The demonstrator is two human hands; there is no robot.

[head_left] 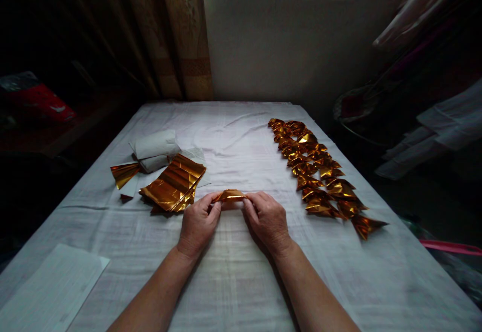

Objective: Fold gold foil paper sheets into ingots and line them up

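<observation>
A folded piece of gold foil paper (pixel 231 196) is stretched between my two hands over the middle of the table. My left hand (pixel 199 224) pinches its left end between thumb and fingers. At the other end, my right hand (pixel 266 220) grips it the same way. Just left of my left hand lies a stack of flat gold foil sheets (pixel 175 184). Folded gold foil pieces (pixel 301 161), pointed at their ends, sit in two rows along the right side.
A white cloth (pixel 241 292) covers the table. Whitish paper (pixel 156 143) and a fanned foil piece (pixel 125 174) lie behind the stack. A pale sheet (pixel 52 287) rests at front left. Beyond the table are a curtain (pixel 184 35) and a wall (pixel 286 40).
</observation>
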